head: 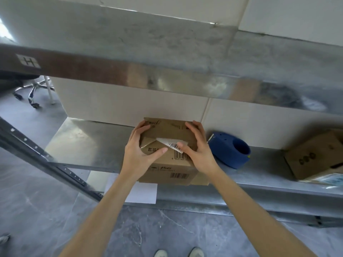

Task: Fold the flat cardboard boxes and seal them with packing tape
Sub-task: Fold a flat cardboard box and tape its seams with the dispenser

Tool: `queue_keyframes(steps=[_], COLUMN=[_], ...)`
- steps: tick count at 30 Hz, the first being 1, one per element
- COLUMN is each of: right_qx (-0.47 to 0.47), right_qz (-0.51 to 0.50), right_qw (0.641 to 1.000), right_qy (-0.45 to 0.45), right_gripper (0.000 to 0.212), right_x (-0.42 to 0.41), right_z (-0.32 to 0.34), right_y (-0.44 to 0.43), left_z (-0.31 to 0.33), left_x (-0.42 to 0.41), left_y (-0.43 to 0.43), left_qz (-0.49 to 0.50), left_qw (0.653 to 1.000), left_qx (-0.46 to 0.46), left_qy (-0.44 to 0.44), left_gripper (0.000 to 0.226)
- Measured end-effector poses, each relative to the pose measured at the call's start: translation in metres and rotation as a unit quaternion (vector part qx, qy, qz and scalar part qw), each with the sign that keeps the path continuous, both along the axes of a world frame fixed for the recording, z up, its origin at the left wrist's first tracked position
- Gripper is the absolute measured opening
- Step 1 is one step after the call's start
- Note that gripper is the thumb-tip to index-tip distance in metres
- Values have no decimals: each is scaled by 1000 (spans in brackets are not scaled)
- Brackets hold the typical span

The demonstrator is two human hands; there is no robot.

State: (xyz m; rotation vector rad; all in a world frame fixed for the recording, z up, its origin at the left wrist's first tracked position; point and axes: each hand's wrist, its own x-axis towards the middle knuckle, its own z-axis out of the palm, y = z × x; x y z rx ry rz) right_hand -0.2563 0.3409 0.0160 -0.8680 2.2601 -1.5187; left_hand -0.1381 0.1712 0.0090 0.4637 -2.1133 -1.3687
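I look down from the head camera at a small brown box [168, 164] that stands on the lower metal shelf [83, 143]. It is at the front edge, its near side a little over the edge, and its far side is close to the white wall behind. The top flaps are folded down. At the left part of the top, one flap shows a slanted, triangle-shaped fold, and a white label [171, 143] with a barcode lies tilted across the middle. A second barcode is printed on the top near the front, and a third one on the front face, beside a small logo. At the bottom right of the front face a flap edge sticks out a little. Both hands hold this box. The left hand [138, 151] grips the left side, with fingers curled round the far left corner and the thumb pressed flat on the top. The right hand [198, 151] grips the right side in the same way, fingers bent over the far right corner, the thumb on the label. Just beside the box on the right lies a blue tape dispenser [230, 152] — I cannot tell if they touch. Well apart, at the right end of the shelf, stands another box [315, 160]. A white sheet [143, 193] hangs under the shelf edge below the held box, and two shoes [178, 254] show on the grey floor.
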Motion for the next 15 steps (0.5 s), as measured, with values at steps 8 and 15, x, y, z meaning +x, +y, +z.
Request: queue_keyframes(steps=[8,15], right_qx=[27,33], right_qz=[-1,-6], right_qw=[999,997], right_qy=[22,70], right_gripper=[67,46], right_x=[4,4], right_z=[10,12], right_y=[1,6], left_z=[8,4], left_x=[7,30], left_y=[-6,-6], left_qz=[-56,-116], left_qw=[998,992], left_qx=[-6,-25], left_qy=[-39,-32], left_gripper=[93,116])
